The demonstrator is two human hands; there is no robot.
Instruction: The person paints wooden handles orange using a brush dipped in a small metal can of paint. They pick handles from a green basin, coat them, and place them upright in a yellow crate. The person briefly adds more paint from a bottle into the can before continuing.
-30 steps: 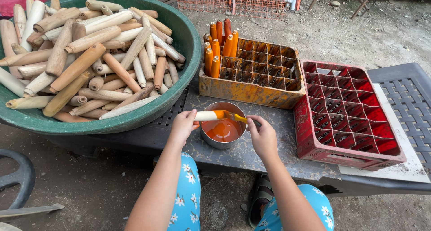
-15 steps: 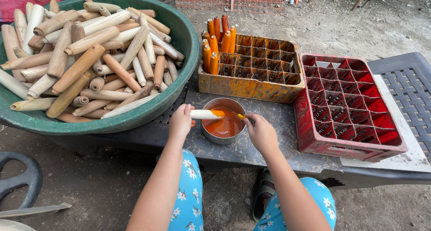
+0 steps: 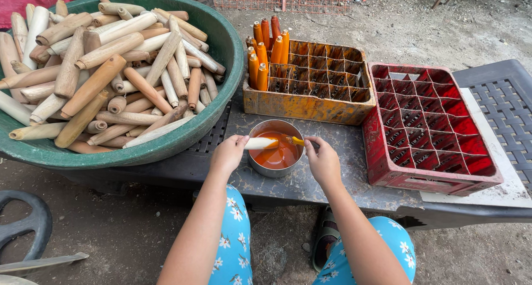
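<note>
Here, left hand [image 3: 228,153] gripping wooden peg [image 3: 260,143] over paint bowl [image 3: 275,150], right hand [image 3: 323,162] clamped on brush [image 3: 297,141]

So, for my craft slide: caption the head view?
Left hand holds a wooden peg over orange paint bowl; right hand brushes it.

Your metal bowl [image 3: 275,149] holds orange paint, and the pale wooden peg [image 3: 260,143] over it is bare. Tan pegs fill the green basin [image 3: 219,52]. Orange-coated pegs [image 3: 265,49] stand in the orange-stained crate [image 3: 310,91]; the neighbouring crate [image 3: 432,124] is red. Your trousers [image 3: 235,240] are blue with white flowers.
</note>
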